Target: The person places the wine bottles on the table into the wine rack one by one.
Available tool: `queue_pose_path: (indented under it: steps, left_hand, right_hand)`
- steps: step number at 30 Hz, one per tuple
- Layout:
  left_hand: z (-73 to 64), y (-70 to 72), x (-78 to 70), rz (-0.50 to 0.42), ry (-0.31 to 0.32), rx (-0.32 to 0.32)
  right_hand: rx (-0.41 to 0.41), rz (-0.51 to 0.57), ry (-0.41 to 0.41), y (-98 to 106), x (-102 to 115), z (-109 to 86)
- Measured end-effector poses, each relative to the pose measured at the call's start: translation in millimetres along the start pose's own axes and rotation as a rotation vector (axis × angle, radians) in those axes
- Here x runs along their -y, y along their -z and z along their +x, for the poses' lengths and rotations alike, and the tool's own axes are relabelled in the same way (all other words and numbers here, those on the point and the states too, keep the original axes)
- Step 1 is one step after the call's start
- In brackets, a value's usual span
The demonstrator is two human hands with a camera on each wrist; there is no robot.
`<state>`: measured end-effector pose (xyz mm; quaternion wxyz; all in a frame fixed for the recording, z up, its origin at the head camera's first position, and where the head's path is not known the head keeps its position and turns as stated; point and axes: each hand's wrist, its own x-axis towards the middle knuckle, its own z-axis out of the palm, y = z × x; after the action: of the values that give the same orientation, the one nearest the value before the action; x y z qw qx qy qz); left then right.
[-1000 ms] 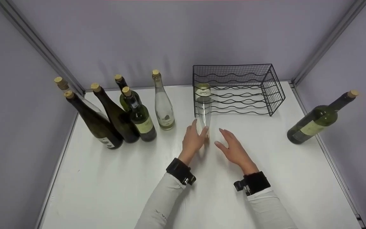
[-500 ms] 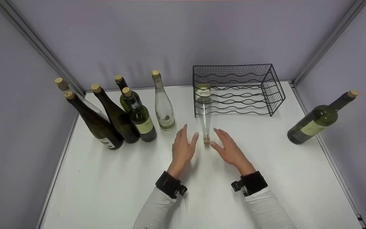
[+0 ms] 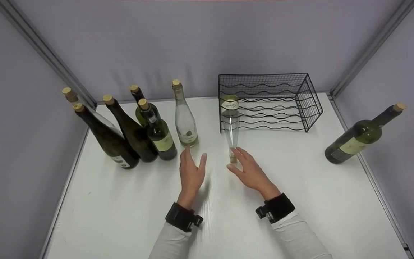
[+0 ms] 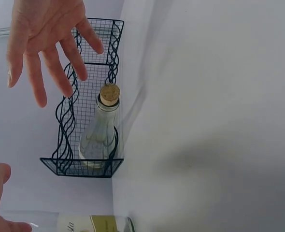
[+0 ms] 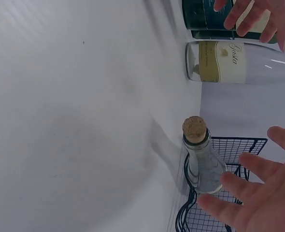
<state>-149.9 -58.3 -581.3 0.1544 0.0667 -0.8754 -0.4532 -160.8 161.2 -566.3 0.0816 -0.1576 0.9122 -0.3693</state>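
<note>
A clear, corked wine bottle (image 3: 231,124) lies at the left end of the black wire wine rack (image 3: 271,126), its neck pointing toward the person. My right hand (image 3: 251,172) hovers by that neck with fingers spread, holding nothing; in the head view its fingertips overlap the neck near the cork (image 4: 109,94). My left hand (image 3: 192,176) is also empty, fingers extended, just in front of a second clear bottle (image 3: 186,124) that stands upright left of the rack. The right wrist view shows this standing bottle's cream and gold label (image 5: 224,62).
Several dark corked bottles (image 3: 131,133) stand grouped at the left, with a clear one (image 3: 71,95) behind them. A green bottle (image 3: 354,140) stands alone near the right wall. The white table (image 3: 120,216) is bounded by grey panels at the back and sides.
My left hand has let go of the lying bottle's neck and moved left to the standing clear bottle. My right hand has shifted left, up to the lying bottle's neck.
</note>
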Motion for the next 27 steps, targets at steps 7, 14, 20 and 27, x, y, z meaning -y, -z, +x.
queue_pose_path:
  steps: [7,14,20,27]
  left_hand:
    - [-2.3,7.5,15.2,-0.021,0.033,-0.054]
    - [1.6,17.2,28.0,-0.063,0.127,-0.209]
    - [12.9,25.4,41.3,-0.099,0.165,-0.289]
    - [28.4,33.2,53.5,-0.150,0.157,-0.361]
  right_hand:
    - [0.009,-0.040,0.051,-13,12,4.0]
    - [0.013,-0.064,0.090,-25,19,7.6]
    - [0.024,-0.088,0.111,-35,24,10.4]
    - [0.060,-0.073,0.112,-44,29,12.3]
